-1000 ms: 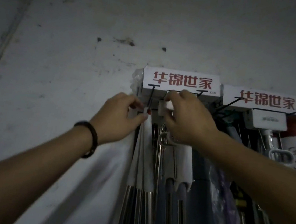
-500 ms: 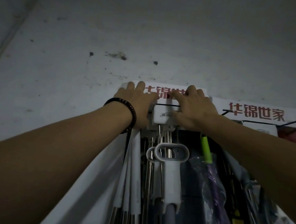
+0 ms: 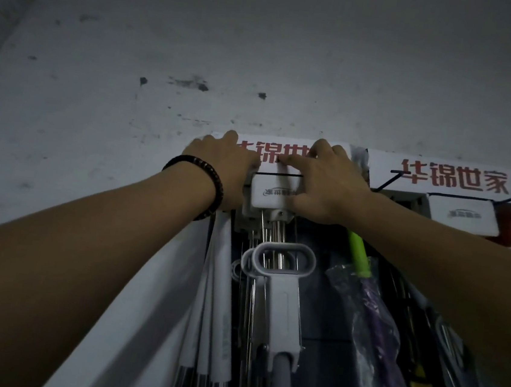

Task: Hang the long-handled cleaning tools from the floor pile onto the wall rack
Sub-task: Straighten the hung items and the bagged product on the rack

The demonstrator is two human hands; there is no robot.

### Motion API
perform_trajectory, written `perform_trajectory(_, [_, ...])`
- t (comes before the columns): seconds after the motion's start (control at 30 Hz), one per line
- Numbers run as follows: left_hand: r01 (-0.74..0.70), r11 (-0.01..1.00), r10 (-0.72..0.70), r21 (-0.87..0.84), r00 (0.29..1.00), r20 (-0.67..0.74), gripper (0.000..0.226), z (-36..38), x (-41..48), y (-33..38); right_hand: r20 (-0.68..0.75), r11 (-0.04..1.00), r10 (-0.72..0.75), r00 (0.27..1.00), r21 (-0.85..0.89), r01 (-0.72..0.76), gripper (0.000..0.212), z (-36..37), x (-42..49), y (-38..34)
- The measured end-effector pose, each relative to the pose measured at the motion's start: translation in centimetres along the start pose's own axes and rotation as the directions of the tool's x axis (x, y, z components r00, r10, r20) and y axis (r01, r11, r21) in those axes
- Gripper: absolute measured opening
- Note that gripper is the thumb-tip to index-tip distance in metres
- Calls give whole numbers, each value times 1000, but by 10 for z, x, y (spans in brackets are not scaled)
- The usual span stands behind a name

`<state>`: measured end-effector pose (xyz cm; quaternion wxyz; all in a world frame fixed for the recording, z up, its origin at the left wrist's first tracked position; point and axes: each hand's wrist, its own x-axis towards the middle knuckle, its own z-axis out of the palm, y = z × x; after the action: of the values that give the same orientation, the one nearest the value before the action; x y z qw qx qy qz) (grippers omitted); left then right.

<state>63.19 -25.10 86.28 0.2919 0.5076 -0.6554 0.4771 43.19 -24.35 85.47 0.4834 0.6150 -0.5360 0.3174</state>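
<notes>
Both hands are up at the rack: the left hand (image 3: 228, 171), with a dark bead band at the wrist, lies on the left side of a white block (image 3: 275, 192) at the top of a tool, and the right hand (image 3: 324, 185) covers its right side, its fingers (image 3: 295, 163) curled over the sign (image 3: 274, 154) above. Each grip presses on the block, but whether the fingers close round it I cannot tell. The block sits just under a thin black hook wire (image 3: 278, 174), and steel rods (image 3: 274, 242) drop from it past a white loop handle (image 3: 283, 259) to the long shafts below. White tubes (image 3: 216, 299) hang just to the left, a green-handled tool in plastic wrap (image 3: 364, 286) to the right, and a second block (image 3: 463, 215) hangs under the next sign. The risk, as I judge it, is that the block is not truly seated on the wire: if both hands let go at once, the tool may slide off and fall, dragging its crowded neighbours. Pushing hard could also bend the wire or tear the paper sign
</notes>
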Motion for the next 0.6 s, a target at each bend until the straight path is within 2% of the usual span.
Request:
perform_trajectory(0.17, [-4, 996, 3, 87, 1000, 6, 48, -1, 7, 5, 22, 999, 12, 1000, -38, -11, 78, -1, 7, 1])
perform_trajectory(0.27, [3, 987, -13, 161, 998, 61, 50, -11, 12, 9, 87, 999, -2, 996, -36, 6, 65, -16, 18, 1])
perform_trajectory(0.4, [32, 988, -50, 151, 992, 118, 45, -25, 15, 17, 208, 998, -8, 978, -64, 22, 66, -33, 29, -5])
perform_trajectory(0.5, [31, 992, -42, 124, 996, 84, 32, -22, 11, 19, 280, 999, -5, 960, -37, 16, 59, -36, 26, -10])
perform_trajectory(0.6, [27, 998, -25, 63, 999, -35, 33, -5, -2, 13, 302, 1000, 26, 953, -6, -25, 59, -42, 14, -7])
